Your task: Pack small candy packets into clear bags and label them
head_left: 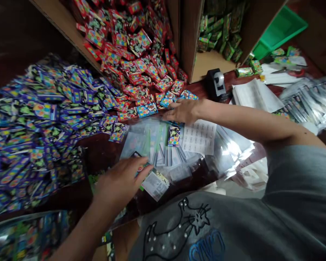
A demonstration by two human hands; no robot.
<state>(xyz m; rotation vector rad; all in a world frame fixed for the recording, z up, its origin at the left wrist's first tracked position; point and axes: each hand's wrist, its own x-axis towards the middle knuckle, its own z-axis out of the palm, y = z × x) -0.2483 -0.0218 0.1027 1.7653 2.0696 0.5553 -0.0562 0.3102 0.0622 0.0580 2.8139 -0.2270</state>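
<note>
My left hand (125,175), blurred, is closed at the edge of a flat card packet (156,185) with a white printed panel, its thumb and forefinger showing. My right hand (186,111) reaches to the back of the work area, fingers stretched out over small blue boxes (167,101). What lies directly under its palm is hidden. Between the hands, a small purple box (174,136) with a cartoon figure rests on clear plastic bags (137,139). A sheet of small printed labels (199,137) lies just below my right wrist.
A big pile of purple boxes (43,112) covers the left side. Red boxes (141,65) spill from a cardboard carton; green boxes (220,32) fill another. A black tape dispenser (216,84), a green bin (281,32) and filled clear bags (312,101) stand to the right.
</note>
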